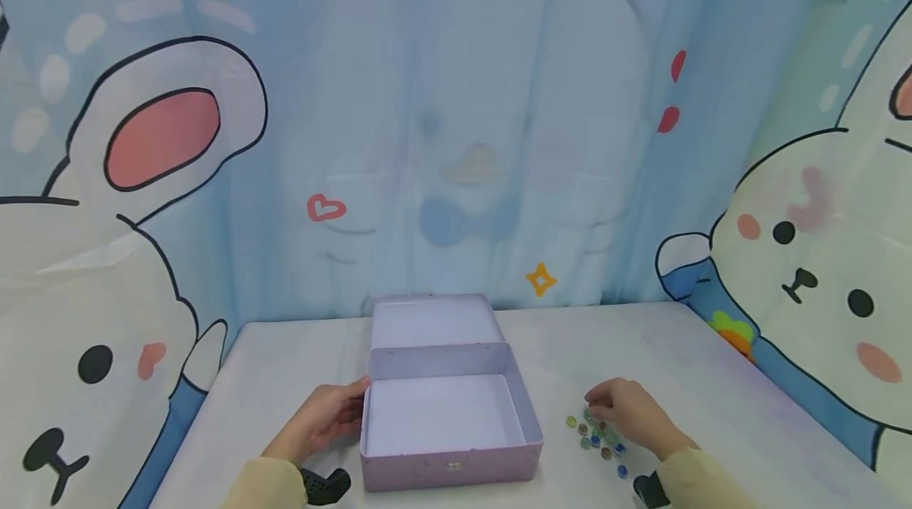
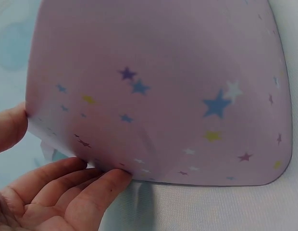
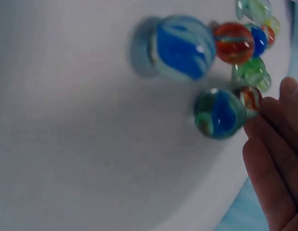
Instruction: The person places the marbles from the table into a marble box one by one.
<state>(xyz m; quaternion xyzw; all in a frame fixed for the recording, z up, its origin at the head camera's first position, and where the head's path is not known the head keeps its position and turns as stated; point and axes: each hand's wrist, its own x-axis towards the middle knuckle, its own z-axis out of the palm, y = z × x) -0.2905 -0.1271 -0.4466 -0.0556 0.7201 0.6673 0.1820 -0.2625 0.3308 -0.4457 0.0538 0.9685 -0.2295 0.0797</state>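
A lilac tin box (image 1: 456,468) with its lid (image 1: 436,323) tipped back stands in the middle of the table, its inside bare. My left hand (image 1: 329,420) holds its left side, thumb at the rim and fingertips against the wall. The left wrist view shows that wall (image 2: 178,125) printed with small stars. On the right, my right hand (image 1: 632,414) reaches down over a cluster of glass marbles, its fingertips beside a red-and-white marble (image 3: 250,97). Close by lie a blue-green marble (image 3: 220,114), a blue-swirled marble (image 3: 183,48) and a red marble (image 3: 234,43).
A white cloth covers the table (image 1: 299,366). Behind it hangs a blue curtain (image 1: 456,137) with cartoon rabbits at both sides. One dark blue marble (image 1: 622,472) lies at the near end of the cluster. Table surface stretches between the box and the marbles.
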